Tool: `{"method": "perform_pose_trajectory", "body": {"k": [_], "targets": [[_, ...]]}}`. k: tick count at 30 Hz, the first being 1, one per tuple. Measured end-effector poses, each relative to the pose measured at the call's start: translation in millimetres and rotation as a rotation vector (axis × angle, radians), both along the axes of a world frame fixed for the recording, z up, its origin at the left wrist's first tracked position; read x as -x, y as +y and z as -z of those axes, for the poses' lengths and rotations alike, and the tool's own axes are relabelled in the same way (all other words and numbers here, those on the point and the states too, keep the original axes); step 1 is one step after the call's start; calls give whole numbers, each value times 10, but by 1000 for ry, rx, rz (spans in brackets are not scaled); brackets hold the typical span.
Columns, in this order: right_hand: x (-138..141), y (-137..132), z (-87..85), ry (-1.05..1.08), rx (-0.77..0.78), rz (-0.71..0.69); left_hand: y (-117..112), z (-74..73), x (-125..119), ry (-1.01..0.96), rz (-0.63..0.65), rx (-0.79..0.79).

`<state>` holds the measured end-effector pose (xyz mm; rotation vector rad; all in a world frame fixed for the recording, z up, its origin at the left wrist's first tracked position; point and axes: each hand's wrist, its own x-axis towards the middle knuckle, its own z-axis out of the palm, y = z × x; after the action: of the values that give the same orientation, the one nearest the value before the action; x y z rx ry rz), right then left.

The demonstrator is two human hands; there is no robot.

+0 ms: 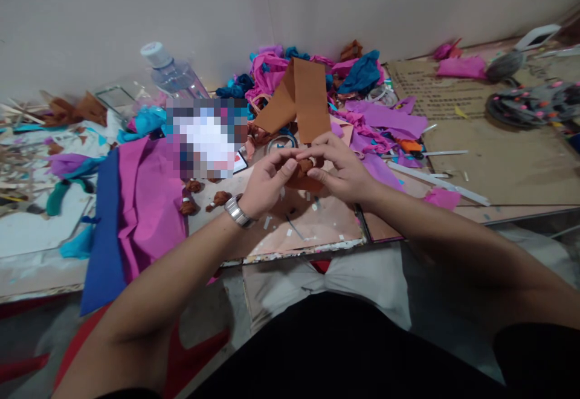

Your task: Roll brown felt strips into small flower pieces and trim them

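Observation:
Between the fingertips of both hands is a small piece of bunched brown crepe paper (305,167). My left hand (265,184), with a metal watch (238,210) on its wrist, pinches it from the left. From the other side, my right hand (344,172) closes on it with thumb and fingers. A long folded strip of brown crepe paper (313,100) stretches behind the hands, over the pile; whether it joins the held piece is hidden. Several small bunched brown paper pieces (222,197) lie on the table left of my left wrist.
Pink crepe paper (149,199) and a blue sheet (105,230) hang over the table edge at left. Behind stand a water bottle (174,75) and a blurred-out patch. Purple paper scraps (389,118), cardboard (453,163) and a grey decorated object (530,103) lie right.

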<state>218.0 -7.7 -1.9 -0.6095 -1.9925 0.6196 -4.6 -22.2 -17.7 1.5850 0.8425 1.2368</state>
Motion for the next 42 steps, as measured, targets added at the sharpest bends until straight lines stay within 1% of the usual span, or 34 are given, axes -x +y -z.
{"method": "perform_pose_trajectory", "body": {"k": [2, 4, 6, 10, 13, 17, 23, 29, 31, 32, 34, 35, 36, 38, 42], "targets": [[-8, 10, -2, 46, 19, 28, 6, 13, -7, -72, -75, 60], [-13, 25, 9, 88, 29, 59, 12, 24, -8, -103, -99, 141], [-12, 42, 34, 121, 37, 77, 16, 38, -3, -99, -87, 191], [3, 68, 103, 173, 102, 67, 17, 53, -8, -114, -76, 216], [9, 74, 133, 189, 143, 51, 11, 23, -31, -166, -77, 257], [7, 67, 132, 170, 140, 59, 2, -30, -56, -249, -76, 332], [10, 57, 125, 184, 139, 55, -7, -47, -61, -229, -62, 360], [5, 64, 132, 176, 81, 92, 6, 29, -58, -132, -14, 352], [1, 68, 117, 157, 55, 105, 12, 50, -51, -72, -38, 307], [-1, 69, 104, 142, 42, 113, 13, 51, -46, -33, -74, 244], [-6, 67, 76, 102, 1, 128, 8, 33, -34, 57, -154, 54], [-8, 64, 64, 77, -22, 132, 1, 18, -30, 95, -173, -40], [-10, 61, 55, 51, -42, 131, -8, 2, -27, 121, -166, -109], [-12, 54, 53, 17, -69, 120, -33, -24, -29, 134, -106, -177], [-14, 52, 92, -2, -73, 105, -74, -31, -54, 108, -6, -185]]}}
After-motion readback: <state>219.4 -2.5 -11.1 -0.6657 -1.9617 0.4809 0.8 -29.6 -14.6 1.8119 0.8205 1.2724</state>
